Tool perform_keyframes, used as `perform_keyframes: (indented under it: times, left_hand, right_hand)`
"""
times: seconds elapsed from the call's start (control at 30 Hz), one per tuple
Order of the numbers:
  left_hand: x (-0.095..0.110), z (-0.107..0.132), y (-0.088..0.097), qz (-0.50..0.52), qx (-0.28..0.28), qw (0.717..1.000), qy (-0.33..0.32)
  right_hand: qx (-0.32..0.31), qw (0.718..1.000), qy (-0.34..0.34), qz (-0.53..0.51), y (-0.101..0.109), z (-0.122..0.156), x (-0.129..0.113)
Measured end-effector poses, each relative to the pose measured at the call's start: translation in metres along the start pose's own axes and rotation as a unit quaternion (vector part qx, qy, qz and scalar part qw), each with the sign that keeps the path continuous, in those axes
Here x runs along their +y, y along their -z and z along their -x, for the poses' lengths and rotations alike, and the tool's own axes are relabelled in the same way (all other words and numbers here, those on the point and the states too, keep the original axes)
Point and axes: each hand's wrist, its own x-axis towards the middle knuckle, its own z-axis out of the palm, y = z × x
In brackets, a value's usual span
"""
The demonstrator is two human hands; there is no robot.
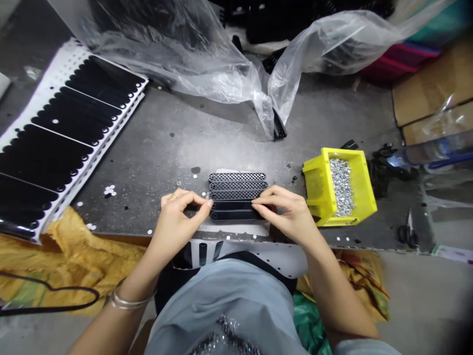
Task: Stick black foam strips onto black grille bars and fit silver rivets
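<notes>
Five narrow black strips lie side by side in front of you on the tabletop (177,158), a white sheet (254,229) partly under them. Three lattice strips (237,186), farthest from you, show their open mesh; the upper smooth strip (232,205) and the lower smooth strip (234,215) nearest you have plain dark faces. Judging by that, two look covered or nearly so, and three look bare. Your left hand (175,214) has its grip pinched at the upper smooth strip's left end, your right hand (290,209) likewise toward the other end; whether they pinch the strip or a thin layer over it, you can't tell. Many black pieces remain on the sheets (74,118) at left.
</notes>
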Motion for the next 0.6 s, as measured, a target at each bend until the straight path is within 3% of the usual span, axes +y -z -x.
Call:
perform_keyframes:
  times: [0.07,0.13,0.2,0.27,0.37,0.43,0.53,0.6]
  left_hand:
    - [0.001,0.001,0.001,-0.010,0.000,1.000,-0.005]
    - [0.002,0.008,0.004,-0.026,0.011,1.000,-0.012]
    - [0.003,0.024,0.007,-0.060,0.014,0.998,-0.035]
    - [0.007,0.045,0.009,-0.100,-0.022,0.991,-0.085]
    - [0.016,0.070,0.004,-0.104,-0.108,0.977,-0.153]
    - [0.022,0.076,-0.001,-0.059,-0.131,0.977,-0.158]
    - [0.022,0.073,-0.008,0.017,-0.126,0.983,-0.130]
    - [0.016,0.072,-0.010,0.031,-0.082,0.990,-0.112]
  right_hand:
    - [0.002,1.000,0.018,0.014,0.000,0.000,0.001]
    - [0.044,0.996,0.046,0.069,0.000,0.006,-0.002]
    - [0.112,0.983,0.063,0.131,-0.001,0.020,-0.009]
    - [0.135,0.979,0.066,0.136,-0.008,0.038,-0.021]
    - [0.055,0.993,0.072,0.077,-0.030,0.063,-0.037]
    - [0.021,0.994,0.090,0.066,-0.047,0.071,-0.043]
    - [0.029,0.990,0.129,0.046,-0.055,0.078,-0.044]
    - [0.005,0.991,0.129,-0.028,-0.047,0.082,-0.043]
